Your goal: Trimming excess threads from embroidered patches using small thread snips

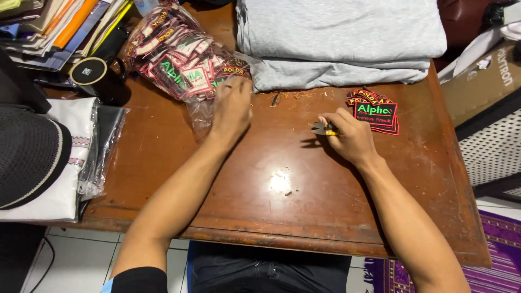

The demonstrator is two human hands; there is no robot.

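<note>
My left hand (232, 106) reaches into the open mouth of a clear plastic bag (182, 57) stuffed with several embroidered patches, black with red edges and green lettering; its fingertips are among the patches and partly hidden. My right hand (350, 135) rests on the brown wooden table (271, 179) and grips small thread snips (321, 129) with a yellow handle, blades pointing left. Just right of that hand lies a small stack of the same patches (374, 111).
Folded grey fabric (339, 38) lies at the table's back. A stack of books and papers (65, 24) and a black round cup (89, 73) sit back left. A black cap (30, 154) rests on bagged white cloth (70, 157) at left. Thread scraps (296, 96) litter the table.
</note>
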